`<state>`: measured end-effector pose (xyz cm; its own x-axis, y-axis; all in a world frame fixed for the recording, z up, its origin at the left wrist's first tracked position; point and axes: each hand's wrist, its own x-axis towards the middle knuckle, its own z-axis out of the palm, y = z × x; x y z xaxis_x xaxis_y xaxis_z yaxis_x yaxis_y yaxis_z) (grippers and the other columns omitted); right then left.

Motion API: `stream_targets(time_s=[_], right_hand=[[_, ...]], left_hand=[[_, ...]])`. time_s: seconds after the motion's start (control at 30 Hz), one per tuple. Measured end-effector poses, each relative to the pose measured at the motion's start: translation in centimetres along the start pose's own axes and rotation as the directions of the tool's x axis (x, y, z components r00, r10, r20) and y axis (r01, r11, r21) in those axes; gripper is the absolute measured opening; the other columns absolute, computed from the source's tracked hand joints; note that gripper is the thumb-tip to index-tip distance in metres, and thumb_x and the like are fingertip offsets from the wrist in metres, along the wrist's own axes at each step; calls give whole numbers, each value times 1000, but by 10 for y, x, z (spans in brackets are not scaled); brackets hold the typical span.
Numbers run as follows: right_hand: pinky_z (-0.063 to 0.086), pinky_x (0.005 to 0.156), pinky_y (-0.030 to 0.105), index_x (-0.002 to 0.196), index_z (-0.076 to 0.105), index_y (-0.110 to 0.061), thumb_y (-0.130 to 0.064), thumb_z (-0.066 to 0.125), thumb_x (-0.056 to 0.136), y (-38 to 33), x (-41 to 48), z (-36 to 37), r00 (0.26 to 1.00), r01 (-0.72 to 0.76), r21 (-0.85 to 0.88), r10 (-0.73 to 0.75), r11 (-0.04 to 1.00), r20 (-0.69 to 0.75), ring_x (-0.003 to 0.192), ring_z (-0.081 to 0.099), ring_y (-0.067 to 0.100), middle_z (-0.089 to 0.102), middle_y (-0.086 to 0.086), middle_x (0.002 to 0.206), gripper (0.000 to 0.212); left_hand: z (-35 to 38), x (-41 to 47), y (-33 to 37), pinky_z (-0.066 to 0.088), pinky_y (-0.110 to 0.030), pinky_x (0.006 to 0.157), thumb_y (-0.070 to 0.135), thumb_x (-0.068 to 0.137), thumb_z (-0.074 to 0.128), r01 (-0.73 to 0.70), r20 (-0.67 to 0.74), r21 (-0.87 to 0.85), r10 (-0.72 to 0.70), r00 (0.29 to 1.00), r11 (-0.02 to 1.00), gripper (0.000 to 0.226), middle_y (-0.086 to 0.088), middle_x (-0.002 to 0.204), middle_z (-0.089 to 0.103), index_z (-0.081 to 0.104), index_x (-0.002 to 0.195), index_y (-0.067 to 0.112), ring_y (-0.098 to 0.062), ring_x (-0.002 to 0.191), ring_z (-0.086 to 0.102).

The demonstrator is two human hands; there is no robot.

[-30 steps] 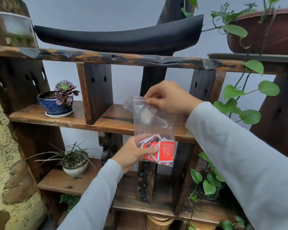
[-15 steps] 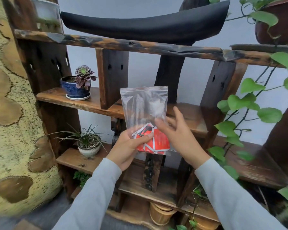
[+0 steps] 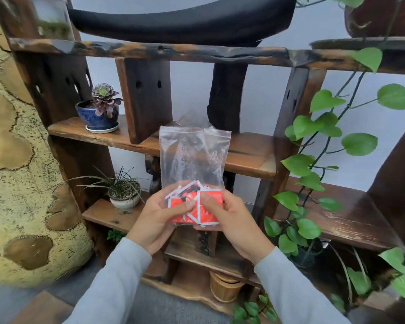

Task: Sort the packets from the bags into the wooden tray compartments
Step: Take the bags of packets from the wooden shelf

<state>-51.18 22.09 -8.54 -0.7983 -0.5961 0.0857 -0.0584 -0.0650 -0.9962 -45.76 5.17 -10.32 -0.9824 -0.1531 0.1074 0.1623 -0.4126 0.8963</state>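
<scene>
**Both hands grasp the bag of red packets before the shelf**

Nearest, two grey sleeves reach forward. The left hand [image 3: 158,218] and the right hand [image 3: 229,220] meet at the bottom of a clear zip bag [image 3: 194,155], each thumb pressed on its front and the fingers curled behind, pinching the red and white packets [image 3: 192,204] through the plastic. The packets lie bunched at the bag's bottom; its upper part stands upright and see-through. Behind it is a dark wooden shelf unit [image 3: 250,157]. A grassy plant in a pale pot [image 3: 124,195] sits on a lower left board, a succulent in a blue pot [image 3: 101,113] at the left end of the board above. A green vine [image 3: 358,143] hangs on the right.
</scene>
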Motion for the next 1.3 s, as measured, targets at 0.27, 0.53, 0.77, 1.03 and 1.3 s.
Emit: stream_targets(time_s=[0.27, 0.53, 0.77, 1.03, 1.3], right_hand=[[63, 76, 26, 118, 69, -24, -27, 60, 100, 0, 7, -12, 999, 35, -10, -35, 999, -21, 99, 77, 15, 80, -3, 107, 21], [63, 80, 28, 118, 71, -24, -41, 60, 98, -8, 47, 19, 994, 62, -213, -81, 975, -78, 98, 77, 12, 80, -5, 106, 28], [57, 97, 39, 108, 71, -38, -78, 37, 86, -14, 111, 73, 996, -46, -382, 11, 923, -91, 96, 76, 11, 80, -8, 101, 57], [36, 117, 45, 147, 48, -23, -69, 46, 93, -8, 241, 68, 877, -132, -688, -239, 714, -417, 139, 47, 27, 51, 4, 152, 71], [20, 123, 57, 160, 8, -28, -70, 69, 75, 23, 324, 29, 737, -510, -761, -253, 400, -627, 154, 5, 43, 3, 18, 169, 113]], left_hand=[[16, 3, 4, 62, -36, 80, -1, 74, 74, 19, -100, 33, -16, 995, 999, 44, -21, 112, 73, 68, 118, 3, -28, 94, 74], [-19, 18, 31, 58, -45, 91, 0, 79, 73, 19, -89, 3, -19, 996, 1000, 48, -19, 119, 71, 64, 126, 7, -31, 106, 71], [-82, 38, 76, 62, -36, 77, -4, 81, 72, 16, -93, 94, -7, 996, 995, 43, -8, 104, 76, 66, 119, 15, -22, 96, 75], [-159, 44, 124, 60, -41, 84, 6, 75, 74, -20, -103, 54, 26, 994, 998, 47, -7, 109, 76, 67, 119, 20, -25, 102, 73], [-221, 49, 132, 59, -48, 88, 7, 76, 76, 8, -157, 24, -4, 988, 1000, 56, -4, 113, 75, 65, 125, 31, -25, 105, 73]])
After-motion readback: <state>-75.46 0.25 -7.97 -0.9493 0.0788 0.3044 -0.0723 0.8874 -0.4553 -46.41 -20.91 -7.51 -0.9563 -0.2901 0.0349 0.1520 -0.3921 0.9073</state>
